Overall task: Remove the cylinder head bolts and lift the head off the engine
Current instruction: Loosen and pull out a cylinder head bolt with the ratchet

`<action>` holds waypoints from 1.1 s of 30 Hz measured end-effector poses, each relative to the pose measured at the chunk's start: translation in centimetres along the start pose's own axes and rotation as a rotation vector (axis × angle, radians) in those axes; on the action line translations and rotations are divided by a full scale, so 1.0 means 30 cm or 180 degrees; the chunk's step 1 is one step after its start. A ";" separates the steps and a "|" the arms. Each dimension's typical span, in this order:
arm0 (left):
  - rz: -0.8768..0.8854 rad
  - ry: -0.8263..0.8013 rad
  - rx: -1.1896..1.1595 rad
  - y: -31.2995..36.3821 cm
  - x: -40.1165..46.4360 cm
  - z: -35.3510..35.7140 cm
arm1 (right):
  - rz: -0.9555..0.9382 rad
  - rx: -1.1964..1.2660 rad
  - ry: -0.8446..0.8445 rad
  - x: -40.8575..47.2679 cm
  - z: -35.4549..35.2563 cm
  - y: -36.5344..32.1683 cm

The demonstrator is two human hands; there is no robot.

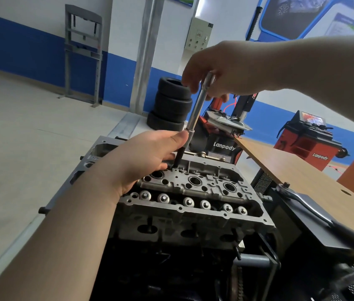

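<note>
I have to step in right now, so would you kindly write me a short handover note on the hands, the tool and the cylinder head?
Left hand: pinches the lower end of the extension bar just above the head, steadying it.
Right hand: grips the bar's top end.
The bar stands tilted, its dark tip in a bolt hole at the far left of the cylinder head.
The head sits on the engine block, not lifted.
A ratchet handle lies on the black tray to the right.
Done: cannot tell how many bolts are out.
Left: finish the bolts, then lift the head.
</note>
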State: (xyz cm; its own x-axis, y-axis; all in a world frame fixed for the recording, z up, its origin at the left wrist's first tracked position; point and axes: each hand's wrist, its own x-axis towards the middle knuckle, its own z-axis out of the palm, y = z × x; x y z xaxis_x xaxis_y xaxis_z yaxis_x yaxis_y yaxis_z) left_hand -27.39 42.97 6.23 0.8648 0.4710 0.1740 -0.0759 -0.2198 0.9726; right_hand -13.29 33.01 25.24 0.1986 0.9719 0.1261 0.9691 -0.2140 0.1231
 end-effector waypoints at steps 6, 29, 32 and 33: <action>-0.0013 0.0141 0.0336 -0.019 0.006 0.004 | 0.0368 -0.0274 0.0010 0.035 0.054 -0.001; -0.0453 -0.1048 0.3355 0.046 0.224 -0.043 | 0.0618 -0.0061 0.0212 0.049 0.051 -0.045; -0.0619 -0.1104 0.3317 0.065 0.238 -0.035 | 0.0665 0.0299 0.0555 0.042 0.033 -0.042; -0.0649 -0.1123 0.3279 0.067 0.242 -0.036 | 0.0687 0.0386 0.0737 0.039 0.025 -0.034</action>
State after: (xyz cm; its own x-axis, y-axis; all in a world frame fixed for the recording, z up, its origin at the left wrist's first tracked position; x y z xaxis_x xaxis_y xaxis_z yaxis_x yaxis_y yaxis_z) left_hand -21.81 46.85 9.62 0.9194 0.3455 -0.1879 0.3915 -0.8486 0.3558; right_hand -13.95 34.44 24.51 0.3759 0.8545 0.3585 0.9215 -0.3856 -0.0471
